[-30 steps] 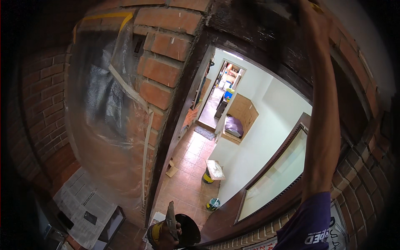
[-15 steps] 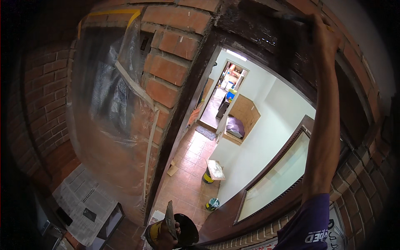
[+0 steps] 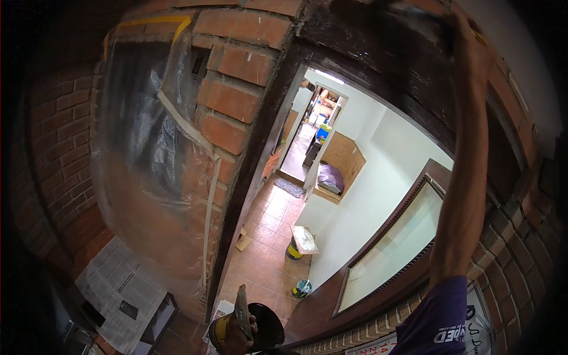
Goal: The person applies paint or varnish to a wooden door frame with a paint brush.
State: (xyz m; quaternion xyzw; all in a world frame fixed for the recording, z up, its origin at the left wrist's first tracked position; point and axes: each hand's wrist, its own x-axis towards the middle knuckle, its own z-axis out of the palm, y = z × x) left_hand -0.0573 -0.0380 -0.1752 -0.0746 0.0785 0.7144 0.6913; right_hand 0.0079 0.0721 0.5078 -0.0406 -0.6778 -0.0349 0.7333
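Observation:
Raised high at the right, my right hand is closed round a flat, thin-bladed tool with a bit of yellow at its handle. Its exact kind is blurred. The tool is against or very near the dark, wet-looking beam over the doorway. Low in the view, my left hand grips a black tub with a yellow side. A flat, pointed blade, like a putty knife, stands up from the same hand. What the tub contains is too dark to make out.
An open brown door with a glass panel stands at the right. Clear plastic sheeting is taped over the brick wall at left. Newspaper covers a low surface. Beyond the doorway, a bucket with a board and a small tub stand on tiles.
My right hand and its tool have shifted slightly right and upward along the beam. The left hand, tub and blade keep nearly the same place. The view has tilted a little.

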